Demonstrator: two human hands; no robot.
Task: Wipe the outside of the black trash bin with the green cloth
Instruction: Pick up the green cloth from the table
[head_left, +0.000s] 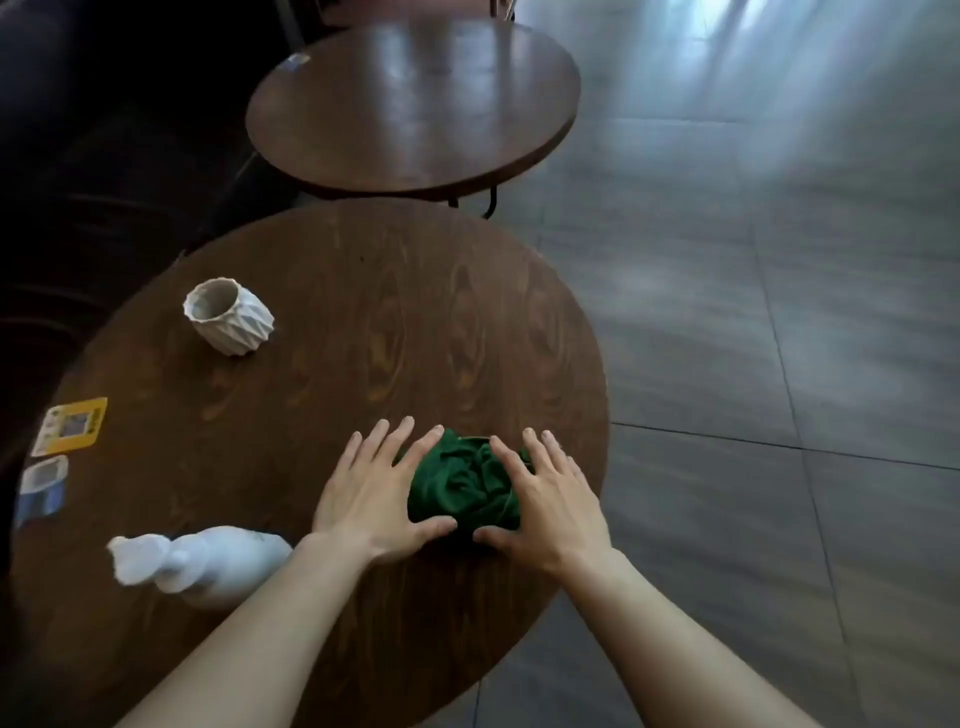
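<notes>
While the round desk is carrying the bunched green cloth near its right edge, I am flanking it with my left hand and right hand, both spread open, and judging I should gather it whole, no bin showing.

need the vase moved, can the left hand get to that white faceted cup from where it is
Probably yes: the left hand lies beside the green cloth, and only bare table separates it from the cup.
</notes>
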